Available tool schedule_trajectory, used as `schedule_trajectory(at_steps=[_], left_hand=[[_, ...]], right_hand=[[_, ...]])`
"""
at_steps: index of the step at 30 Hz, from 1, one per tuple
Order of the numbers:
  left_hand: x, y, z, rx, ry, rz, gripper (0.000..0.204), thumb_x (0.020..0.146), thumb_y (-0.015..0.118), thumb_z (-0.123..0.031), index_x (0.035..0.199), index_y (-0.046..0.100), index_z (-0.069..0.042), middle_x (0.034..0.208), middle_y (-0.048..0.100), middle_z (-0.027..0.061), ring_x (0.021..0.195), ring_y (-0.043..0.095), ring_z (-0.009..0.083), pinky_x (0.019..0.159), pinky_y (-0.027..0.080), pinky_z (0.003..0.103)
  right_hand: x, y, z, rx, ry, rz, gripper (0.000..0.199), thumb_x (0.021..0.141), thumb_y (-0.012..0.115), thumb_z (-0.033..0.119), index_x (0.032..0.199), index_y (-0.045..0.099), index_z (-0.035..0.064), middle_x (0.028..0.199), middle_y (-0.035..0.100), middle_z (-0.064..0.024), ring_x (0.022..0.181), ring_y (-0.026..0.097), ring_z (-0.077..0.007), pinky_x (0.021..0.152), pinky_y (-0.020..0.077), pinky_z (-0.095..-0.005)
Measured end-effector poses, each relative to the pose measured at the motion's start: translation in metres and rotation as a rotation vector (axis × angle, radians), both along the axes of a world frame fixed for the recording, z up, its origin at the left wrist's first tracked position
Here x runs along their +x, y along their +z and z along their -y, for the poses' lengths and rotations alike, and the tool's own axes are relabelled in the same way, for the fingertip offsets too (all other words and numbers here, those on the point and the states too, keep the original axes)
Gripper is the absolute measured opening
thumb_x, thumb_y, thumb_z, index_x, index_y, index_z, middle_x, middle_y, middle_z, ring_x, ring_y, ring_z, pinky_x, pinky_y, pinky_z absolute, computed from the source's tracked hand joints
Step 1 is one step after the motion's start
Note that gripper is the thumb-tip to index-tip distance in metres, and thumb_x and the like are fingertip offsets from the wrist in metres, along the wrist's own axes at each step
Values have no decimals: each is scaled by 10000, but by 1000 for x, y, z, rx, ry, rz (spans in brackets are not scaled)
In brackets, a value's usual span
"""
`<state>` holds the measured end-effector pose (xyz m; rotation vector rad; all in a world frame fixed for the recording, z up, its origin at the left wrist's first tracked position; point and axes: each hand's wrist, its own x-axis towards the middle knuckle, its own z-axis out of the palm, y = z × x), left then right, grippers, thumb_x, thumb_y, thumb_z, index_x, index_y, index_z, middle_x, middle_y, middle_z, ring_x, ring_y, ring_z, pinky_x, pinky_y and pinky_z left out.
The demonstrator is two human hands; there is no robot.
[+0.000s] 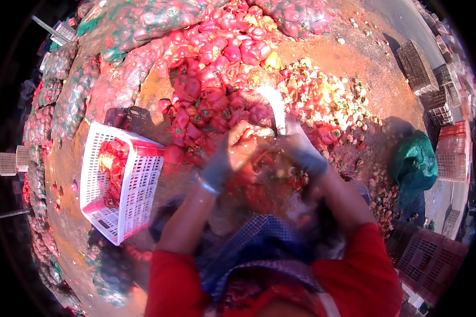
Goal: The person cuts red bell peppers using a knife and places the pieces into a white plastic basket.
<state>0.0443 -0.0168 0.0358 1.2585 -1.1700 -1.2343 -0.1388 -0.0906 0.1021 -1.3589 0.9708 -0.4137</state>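
My left hand (228,156), in a thin glove, grips a red bell pepper (244,136) at the near edge of a big heap of red peppers (217,68) on the ground. My right hand (303,150), gloved too, holds a knife whose pale blade (276,108) points up and away, right beside the held pepper. Both forearms come up from red sleeves over a checked blue cloth on my lap.
A pink and white plastic crate (122,182) with some peppers stands at my left. Cut stems and scraps (328,98) lie to the right of the heap. Net sacks of peppers (63,100) line the left. A green sack (415,164) and stacked crates (433,259) are at right.
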Motion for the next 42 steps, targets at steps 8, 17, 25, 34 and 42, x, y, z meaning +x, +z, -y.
schedule_trajectory(at_steps=[8, 17, 25, 34, 42], left_hand=[[-46, -6, 16, 18, 139, -297, 77, 928, 537, -63, 995, 509, -36, 921, 583, 14, 891, 554, 79, 822, 456, 246], [-10, -51, -12, -266, 76, 404, 210, 925, 608, -136, 1079, 519, -26, 956, 613, 47, 850, 604, 133, 859, 502, 311], [177, -35, -36, 93, 611, -587, 287, 935, 580, -234, 1117, 566, -13, 1069, 663, 114, 906, 666, 274, 807, 554, 385], [215, -172, -28, 125, 624, -82, 250, 920, 596, -169, 1150, 612, -71, 986, 644, 91, 943, 620, 220, 789, 539, 380], [44, -270, 81, 252, 453, 627, 366, 817, 679, -149, 1114, 620, 56, 945, 698, 188, 821, 671, 269, 713, 519, 395]], right_hand=[[-16, -57, -3, 99, -221, 406, 263, 909, 607, 111, 1113, 630, -54, 984, 695, -92, 838, 634, -96, 742, 513, -236], [-18, -32, 7, 126, -377, 419, 235, 864, 718, 112, 1045, 596, 26, 828, 641, -7, 675, 581, -64, 576, 486, -234], [-125, -43, 60, -592, -342, -974, 528, 828, 700, 338, 1260, 592, 55, 997, 689, -229, 947, 671, -378, 832, 524, -445], [-94, -47, 59, -513, -443, -120, 213, 930, 623, 109, 1106, 667, -2, 971, 722, -94, 887, 664, -157, 804, 525, -312], [-87, -14, 28, -80, -586, -109, 344, 900, 677, 117, 1210, 587, 0, 1021, 681, -80, 797, 635, -98, 617, 497, -214]])
